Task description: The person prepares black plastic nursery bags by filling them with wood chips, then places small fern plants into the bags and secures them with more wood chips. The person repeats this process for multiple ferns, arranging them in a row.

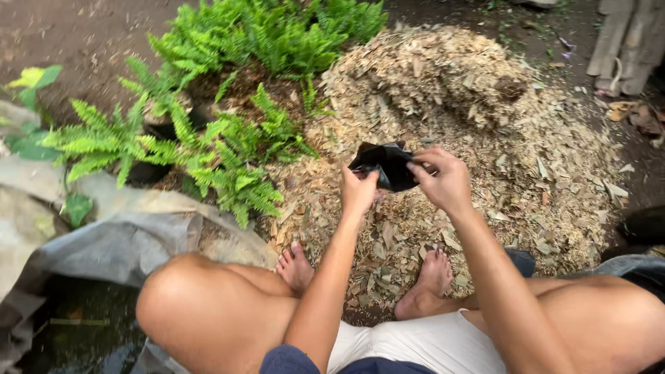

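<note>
A broad heap of dry leaf and wood-chip mulch (443, 125) fills the middle of the ground, reaching from the far dirt down to the person's bare feet. To its left stands a cluster of green ferns (228, 104), several rooted in dark pots or bags, and nearer the camera a grey tarp (111, 235) lies crumpled beside the left knee. Some pale wooden planks (627, 41) lean at the top right corner.

The person squats facing the heap, and both hands work in the air just above its near slope. Between them is a small black plastic bag (386, 165), crumpled and only partly opened. The left hand (359, 192) pinches the lower left edge of the bag; the right hand (447, 181) grips its right side with thumb and fingers closed on the film.

To open such thin film well, I judge it best to rub the two layers apart at the mouth, then spread the rim evenly with both hands so the sides do not tear.
</note>
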A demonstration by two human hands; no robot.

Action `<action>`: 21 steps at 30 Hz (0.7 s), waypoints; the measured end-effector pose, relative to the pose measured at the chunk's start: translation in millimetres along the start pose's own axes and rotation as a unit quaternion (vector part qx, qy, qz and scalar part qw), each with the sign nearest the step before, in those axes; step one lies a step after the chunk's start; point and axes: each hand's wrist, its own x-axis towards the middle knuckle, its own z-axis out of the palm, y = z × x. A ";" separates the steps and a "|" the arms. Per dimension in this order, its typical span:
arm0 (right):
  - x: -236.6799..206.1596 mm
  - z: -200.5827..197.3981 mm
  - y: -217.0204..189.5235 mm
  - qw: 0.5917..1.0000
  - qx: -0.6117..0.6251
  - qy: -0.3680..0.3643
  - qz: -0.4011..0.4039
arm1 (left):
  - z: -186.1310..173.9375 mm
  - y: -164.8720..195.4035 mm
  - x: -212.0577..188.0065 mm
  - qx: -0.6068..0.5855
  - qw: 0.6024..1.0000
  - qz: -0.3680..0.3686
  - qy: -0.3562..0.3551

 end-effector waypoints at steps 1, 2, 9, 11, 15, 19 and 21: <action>-4.9 15.1 2.0 0.996 0.059 0.010 0.068 | -14.4 -4.3 2.5 0.020 0.999 -0.002 0.025; -9.3 27.3 4.6 0.986 0.098 0.007 0.132 | -27.2 -9.6 4.3 0.029 0.999 0.009 0.036; -31.6 65.7 18.3 0.926 0.239 0.068 0.283 | -81.9 -31.5 9.1 0.055 0.996 0.040 -0.053; -33.3 67.1 22.0 0.924 0.246 0.062 0.285 | -81.9 -30.1 7.0 0.091 0.992 0.051 -0.066; -37.0 68.0 29.4 0.956 0.181 -0.009 0.232 | -65.7 -22.9 -8.4 0.320 0.938 0.113 0.072; -43.1 71.6 37.1 0.987 0.127 -0.047 0.091 | -59.5 -26.9 -15.4 0.449 0.872 0.143 0.134; -43.4 67.8 40.2 0.997 0.064 0.026 0.019 | -62.4 -33.2 -10.3 0.450 0.856 0.194 0.166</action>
